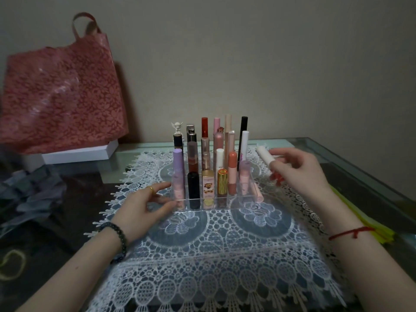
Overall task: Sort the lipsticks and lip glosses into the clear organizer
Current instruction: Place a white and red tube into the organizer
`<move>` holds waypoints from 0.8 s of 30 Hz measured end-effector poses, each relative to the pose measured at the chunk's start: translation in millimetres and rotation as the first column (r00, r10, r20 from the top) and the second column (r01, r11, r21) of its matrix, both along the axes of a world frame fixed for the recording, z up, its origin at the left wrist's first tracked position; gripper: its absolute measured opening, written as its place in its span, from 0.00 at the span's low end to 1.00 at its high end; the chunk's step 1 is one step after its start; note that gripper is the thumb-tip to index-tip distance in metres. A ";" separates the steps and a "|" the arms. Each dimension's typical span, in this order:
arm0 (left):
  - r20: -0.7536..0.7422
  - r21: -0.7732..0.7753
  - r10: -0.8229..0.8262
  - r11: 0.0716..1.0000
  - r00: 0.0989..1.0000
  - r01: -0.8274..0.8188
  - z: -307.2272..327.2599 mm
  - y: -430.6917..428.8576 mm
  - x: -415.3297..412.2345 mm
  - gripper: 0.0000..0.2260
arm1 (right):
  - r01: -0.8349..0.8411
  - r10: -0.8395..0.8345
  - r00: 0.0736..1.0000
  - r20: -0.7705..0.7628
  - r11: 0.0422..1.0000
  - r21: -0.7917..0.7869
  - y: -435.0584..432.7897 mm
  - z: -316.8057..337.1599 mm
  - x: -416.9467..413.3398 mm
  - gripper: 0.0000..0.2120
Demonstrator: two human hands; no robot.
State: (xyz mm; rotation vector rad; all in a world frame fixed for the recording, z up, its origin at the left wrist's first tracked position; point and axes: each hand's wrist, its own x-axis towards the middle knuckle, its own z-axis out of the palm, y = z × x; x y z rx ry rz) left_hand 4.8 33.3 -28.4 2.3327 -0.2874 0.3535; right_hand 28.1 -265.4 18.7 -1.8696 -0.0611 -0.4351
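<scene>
The clear organizer (pixel 221 203) stands on a white lace mat (pixel 213 248), filled with several upright lipsticks and lip glosses (pixel 208 183). One pale pink tube (pixel 257 191) leans against its right end. My left hand (pixel 144 208) holds the organizer's front left corner between thumb and fingers. My right hand (pixel 299 172) is raised to the right of the organizer and grips a lip gloss with a white cap and red lower part (pixel 267 161), tilted with the cap pointing up and left.
A pink patterned bag (pixel 60 95) stands on a white box (pixel 78 153) at the back left. Grey crumpled material (pixel 29 194) lies at the left. Yellow strips (pixel 364 221) lie along the right. The glass table's far edge meets the wall.
</scene>
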 end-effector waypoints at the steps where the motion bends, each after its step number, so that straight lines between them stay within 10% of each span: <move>1: 0.006 0.007 -0.001 1.000 1.000 0.001 0.1 0.5 0.4 0.25 | -0.017 0.016 0.999 0.036 0.999 0.036 1.4 1.3 -1.3 0.12; 9: 0.002 0.002 -0.010 1.000 1.000 0.010 2.6 -1.1 -1.4 0.28 | -0.117 0.066 0.987 0.145 0.921 0.372 5.8 6.0 -5.2 0.18; 19: 0.007 -0.004 0.000 1.000 1.000 0.000 2.8 -2.0 -2.3 0.22 | -0.240 0.191 0.962 0.195 0.932 0.272 19.1 0.0 -7.6 0.12; 24: 0.261 -0.304 0.199 0.946 0.945 -0.115 19.1 -0.8 -8.6 0.02 | -0.350 0.282 0.937 0.206 0.744 0.569 21.2 2.7 -11.3 0.13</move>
